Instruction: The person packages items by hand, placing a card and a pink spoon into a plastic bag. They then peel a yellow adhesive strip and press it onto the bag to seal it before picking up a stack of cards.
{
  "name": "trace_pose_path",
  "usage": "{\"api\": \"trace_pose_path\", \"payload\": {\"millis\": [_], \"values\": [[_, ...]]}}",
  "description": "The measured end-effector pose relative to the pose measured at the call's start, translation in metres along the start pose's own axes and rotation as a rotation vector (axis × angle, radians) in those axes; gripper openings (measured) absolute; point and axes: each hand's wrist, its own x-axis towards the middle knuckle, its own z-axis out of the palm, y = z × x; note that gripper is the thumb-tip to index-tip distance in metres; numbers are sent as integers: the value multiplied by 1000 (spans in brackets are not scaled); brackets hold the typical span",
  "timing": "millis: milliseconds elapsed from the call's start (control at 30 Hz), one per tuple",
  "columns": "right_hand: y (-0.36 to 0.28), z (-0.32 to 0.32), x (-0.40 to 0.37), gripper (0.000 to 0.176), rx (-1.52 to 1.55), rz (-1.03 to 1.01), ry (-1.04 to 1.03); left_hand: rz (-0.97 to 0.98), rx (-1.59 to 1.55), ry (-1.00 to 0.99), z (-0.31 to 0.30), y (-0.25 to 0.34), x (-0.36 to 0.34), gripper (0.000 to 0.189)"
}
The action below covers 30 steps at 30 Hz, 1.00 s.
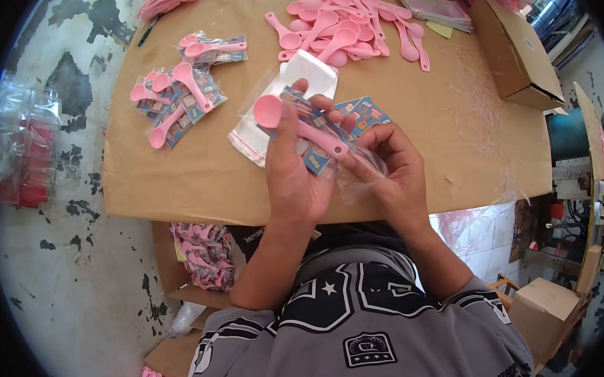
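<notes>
A pink measuring spoon (321,139) lies bowl-up against a blue printed card (316,162), both in or against a clear plastic bag (357,182). My left hand (293,179) is closed around them from below, its thumb beside the bowl. At the handle end, my right hand (399,172) pinches the clear plastic with thumb and fingers. Beneath the hands is a stack of white-backed clear bags (308,70). Another blue printed card (363,112) lies on the table just behind my right hand.
Loose pink spoons (348,30) are heaped at the back. Packed spoons with cards (179,99) lie at the left. A cardboard box (515,54) and a clear plastic case (435,11) stand at the right. Below the table's front edge, a carton holds many packed spoons (206,256).
</notes>
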Motion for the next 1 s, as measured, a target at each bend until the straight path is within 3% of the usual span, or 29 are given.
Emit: {"api": "trace_pose_path", "payload": {"millis": [200, 400, 533, 633, 767, 867, 1000], "values": [[9, -4, 6, 39, 124, -17, -76, -149, 34, -23, 0, 5, 1, 45], [10, 2, 7, 60, -156, -118, 18, -194, 38, -91, -3, 10, 5, 43], [-6, 15, 10, 54, -590, -658, 99, -200, 47, -25, 3, 22, 2, 45], [-21, -2, 4, 25, -917, -837, -152, -191, 51, -31, -2, 29, 5, 47], [-33, -24, 6, 28, -540, -784, -425, -194, 100, -37, -3, 45, 6, 50], [-36, -39, 8, 31, -528, -656, -232, -208, 96, -35, -3, 49, 5, 52], [-36, -21, 18, 40, -1008, -786, -97, -306, -68, -84, 0, 45, 4, 55]]}}
